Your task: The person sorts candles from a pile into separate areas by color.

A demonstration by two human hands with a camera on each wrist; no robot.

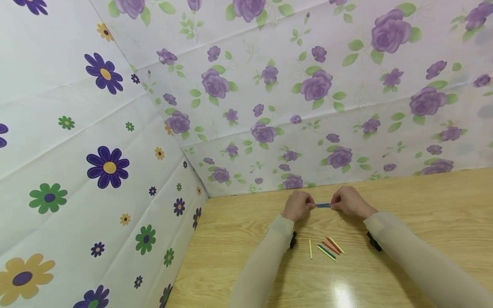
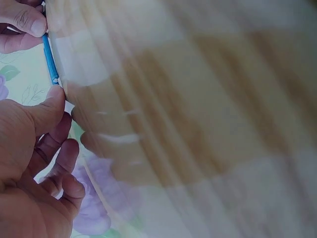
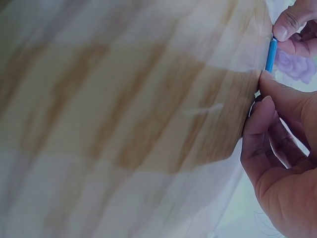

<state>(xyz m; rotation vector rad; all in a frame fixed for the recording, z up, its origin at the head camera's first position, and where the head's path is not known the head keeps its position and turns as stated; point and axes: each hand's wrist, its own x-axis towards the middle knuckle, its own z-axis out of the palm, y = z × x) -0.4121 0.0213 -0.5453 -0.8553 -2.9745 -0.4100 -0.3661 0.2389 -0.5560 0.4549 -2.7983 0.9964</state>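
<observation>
My left hand (image 1: 297, 206) and right hand (image 1: 348, 202) each pinch one end of a blue stick (image 1: 322, 205) above the table (image 1: 423, 205) (more coloured sticks (image 1: 327, 248) lie nearer me).

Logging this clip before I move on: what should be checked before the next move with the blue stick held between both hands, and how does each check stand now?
1. Left hand pinches one end of the blue stick: ok.
2. Right hand pinches the other end: ok; the wrist views show a thumb at each end.
3. Stick whole, not bent or snapped: ok where it shows between the hands; the ends under the fingers cannot be seen.
4. Stick lifted off the wooden table: cannot tell.
5. Loose coloured sticks lie apart from both hands, between the forearms: ok.
6. How firm each grip is: cannot tell.
</observation>
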